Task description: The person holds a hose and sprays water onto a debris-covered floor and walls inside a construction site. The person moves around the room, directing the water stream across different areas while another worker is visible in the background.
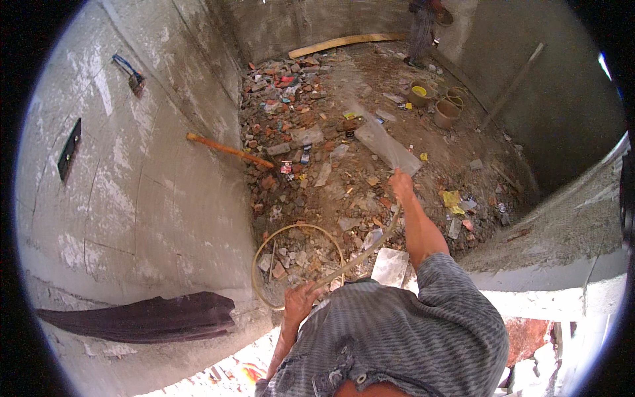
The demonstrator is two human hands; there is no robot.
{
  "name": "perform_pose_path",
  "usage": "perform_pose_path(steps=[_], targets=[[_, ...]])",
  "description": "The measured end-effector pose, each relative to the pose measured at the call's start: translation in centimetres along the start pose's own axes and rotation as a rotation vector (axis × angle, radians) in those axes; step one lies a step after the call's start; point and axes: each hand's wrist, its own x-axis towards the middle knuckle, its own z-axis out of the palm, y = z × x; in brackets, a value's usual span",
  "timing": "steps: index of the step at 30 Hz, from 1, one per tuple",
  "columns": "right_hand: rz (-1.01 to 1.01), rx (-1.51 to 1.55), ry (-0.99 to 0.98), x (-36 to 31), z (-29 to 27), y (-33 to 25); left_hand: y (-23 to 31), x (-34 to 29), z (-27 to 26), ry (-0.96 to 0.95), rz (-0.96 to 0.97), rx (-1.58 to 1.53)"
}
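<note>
Hose [357, 262] runs in front of a pale slab [382, 145], its spraying end gripped by the right hand [400, 184], its length by the left hand [301, 300] (buckets [446, 120] stand right of the slab).

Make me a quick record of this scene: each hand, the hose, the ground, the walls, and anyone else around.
Left hand: gripping the hose close to the body
Right hand: extended forward, gripping the hose near its end
Hose: pale yellowish, with a loop beside the left hand
Ground: strewn with rubble; a pale slab lies ahead
Left side: dark cloth draped along the wall
Far right: two buckets
Other person: standing at the back
</note>
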Motion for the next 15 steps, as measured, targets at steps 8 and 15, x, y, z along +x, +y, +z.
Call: perform_pose_path(steps=[8,15], targets=[[-0.075,-0.015,0.095,1.1,1.2,0.4,-0.2,-0.3,-0.3,0.081,0.001,-0.089],[-0.006,0.186,0.122,0.4,1.1,-1.7,0.2,-0.5,-0.6,0.166,0.048,-0.024]])
